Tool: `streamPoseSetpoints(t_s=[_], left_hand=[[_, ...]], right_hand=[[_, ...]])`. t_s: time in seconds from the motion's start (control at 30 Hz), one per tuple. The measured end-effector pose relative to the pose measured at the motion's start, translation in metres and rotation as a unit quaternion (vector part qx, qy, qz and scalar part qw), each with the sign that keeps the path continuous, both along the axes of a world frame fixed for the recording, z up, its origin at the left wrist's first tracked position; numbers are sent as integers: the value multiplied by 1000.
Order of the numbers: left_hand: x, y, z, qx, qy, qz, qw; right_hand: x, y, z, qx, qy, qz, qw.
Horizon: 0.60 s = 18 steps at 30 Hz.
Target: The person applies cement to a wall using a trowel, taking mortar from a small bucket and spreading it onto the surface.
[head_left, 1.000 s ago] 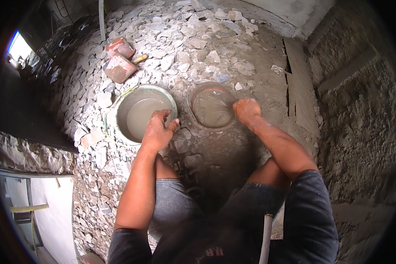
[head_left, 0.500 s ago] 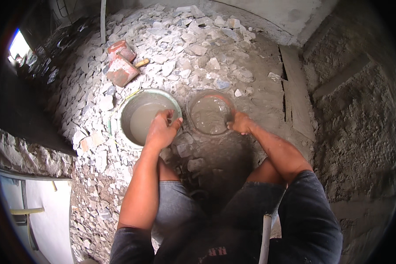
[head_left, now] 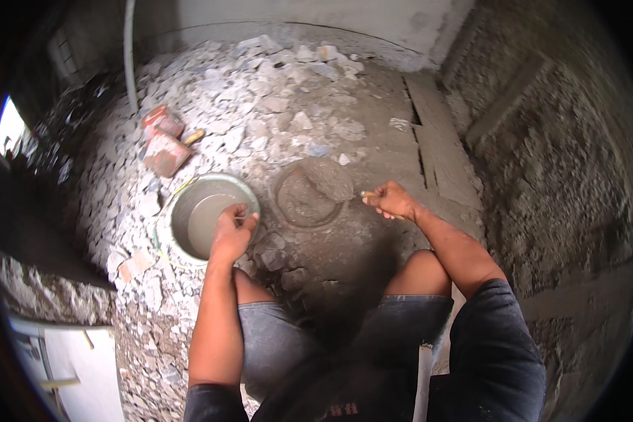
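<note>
My right hand (head_left: pixel 392 202) is closed around the wooden handle of a trowel (head_left: pixel 367 194). Grey wet mortar (head_left: pixel 332 178) is heaped over its blade, which hangs above the far right side of a round mortar bucket (head_left: pixel 273 204). More mortar lies inside that bucket. To the left stands a pale green bucket (head_left: pixel 254 193) with thin grey liquid in it. At its right rim is my left hand (head_left: pixel 231 232), fingers curled and thumb pressed in; what they grip is hard to make out.
Broken stone rubble (head_left: pixel 260 105) covers the ground around the buckets. Two reddish, mortar-crusted containers (head_left: pixel 167 153) lie beyond the green bucket. A rough plastered wall (head_left: pixel 563 190) rises on the right, and a thin pole (head_left: pixel 130 56) stands far left.
My right hand has lifted the trowel, with mortar on it, up from inside the right bucket. My left hand stays by the green bucket's rim. The whole view has shifted.
</note>
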State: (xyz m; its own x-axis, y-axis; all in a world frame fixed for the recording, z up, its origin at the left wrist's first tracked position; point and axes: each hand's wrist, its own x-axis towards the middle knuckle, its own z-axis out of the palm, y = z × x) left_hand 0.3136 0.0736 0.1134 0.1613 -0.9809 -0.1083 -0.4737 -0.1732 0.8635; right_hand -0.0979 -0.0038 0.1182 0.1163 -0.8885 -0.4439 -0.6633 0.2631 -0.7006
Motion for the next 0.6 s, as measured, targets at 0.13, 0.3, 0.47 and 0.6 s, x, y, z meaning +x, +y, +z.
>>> streamPoseSetpoints(t_s=[0.13,0.3,0.47,0.6], left_hand=[[-18,-10,-25,-42,-38,-36,998],[20,-14,-51,-55,41,-42,997],[-15,-31,-52,39,39,-62,997],[-8,-47,-74,47,9,-49,998]], right_hand=[[-67,54,34,-50,9,-62,997],[-129,134,79,-111,68,-113,985],[-213,271,127,-110,213,-214,947],[-256,310,124,-34,55,-289,955]])
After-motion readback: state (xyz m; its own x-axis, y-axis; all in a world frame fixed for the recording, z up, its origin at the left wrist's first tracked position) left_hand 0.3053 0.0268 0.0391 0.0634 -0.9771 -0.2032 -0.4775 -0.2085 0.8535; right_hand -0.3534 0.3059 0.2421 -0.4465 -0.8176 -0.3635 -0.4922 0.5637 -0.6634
